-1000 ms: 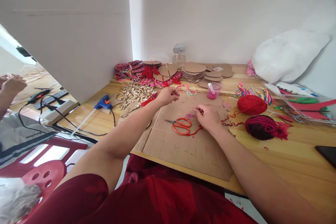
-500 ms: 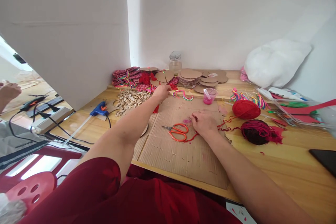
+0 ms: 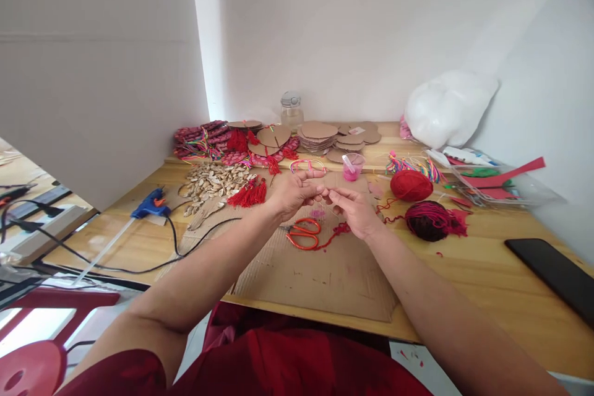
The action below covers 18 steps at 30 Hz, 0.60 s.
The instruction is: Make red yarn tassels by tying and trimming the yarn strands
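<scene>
My left hand (image 3: 297, 195) and my right hand (image 3: 355, 207) meet fingertip to fingertip above the brown cardboard sheet (image 3: 315, 284). Both pinch something too small to make out. Just below them, orange-handled scissors (image 3: 304, 235) lie on the cardboard, with red yarn (image 3: 341, 229) beside them. Red tassels (image 3: 250, 192) rest to the left of my left hand. Behind the hands are colourful cords (image 3: 309, 165) and a pink plastic cup (image 3: 351, 168). A red yarn ball (image 3: 411, 186) and a dark magenta one (image 3: 429, 221) sit to the right.
Pale flat pieces (image 3: 216, 184) are heaped at the left, near a blue glue gun (image 3: 151, 204) and its black cable. Cardboard discs (image 3: 318, 131) and a glass jar (image 3: 292, 111) stand at the back. A black phone (image 3: 550, 275) and a plastic tray (image 3: 501, 195) are at the right.
My left hand has come back from the discs to my right hand, which has lifted off the cardboard. The red tassels and cable are now uncovered. The view has shifted right.
</scene>
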### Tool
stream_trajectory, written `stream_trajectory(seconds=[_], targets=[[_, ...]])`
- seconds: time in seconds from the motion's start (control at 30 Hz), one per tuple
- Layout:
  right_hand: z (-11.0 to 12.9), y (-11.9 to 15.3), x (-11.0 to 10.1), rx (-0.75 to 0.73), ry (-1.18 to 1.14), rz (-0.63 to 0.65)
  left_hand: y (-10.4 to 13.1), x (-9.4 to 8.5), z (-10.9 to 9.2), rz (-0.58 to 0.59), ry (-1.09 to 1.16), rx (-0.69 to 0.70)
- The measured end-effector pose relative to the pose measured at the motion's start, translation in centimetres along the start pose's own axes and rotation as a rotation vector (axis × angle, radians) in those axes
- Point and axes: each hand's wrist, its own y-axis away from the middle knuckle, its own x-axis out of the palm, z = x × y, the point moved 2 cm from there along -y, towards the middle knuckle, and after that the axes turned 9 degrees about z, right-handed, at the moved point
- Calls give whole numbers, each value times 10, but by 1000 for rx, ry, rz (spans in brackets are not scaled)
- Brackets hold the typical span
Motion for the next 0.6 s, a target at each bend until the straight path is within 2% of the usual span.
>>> stream_trajectory(seconds=[0.13,0.33,0.4,0.47,0.5,0.6], targets=[[13,5,-1,8,-166,21,5,-1,1,-11,29,1],[26,18,20,66,-237,-114,19,6,12,10,-23,-77],[34,28,15,64,-226,-149,26,9,17,36,-83,-93],[48,42,-9,39,-168,-207,37,11,21,48,-175,-113],[58,51,-28,11,-74,-260,43,10,22,49,-211,-128],[89,85,-105,-37,236,-505,66,2,25,23,-340,-118]])
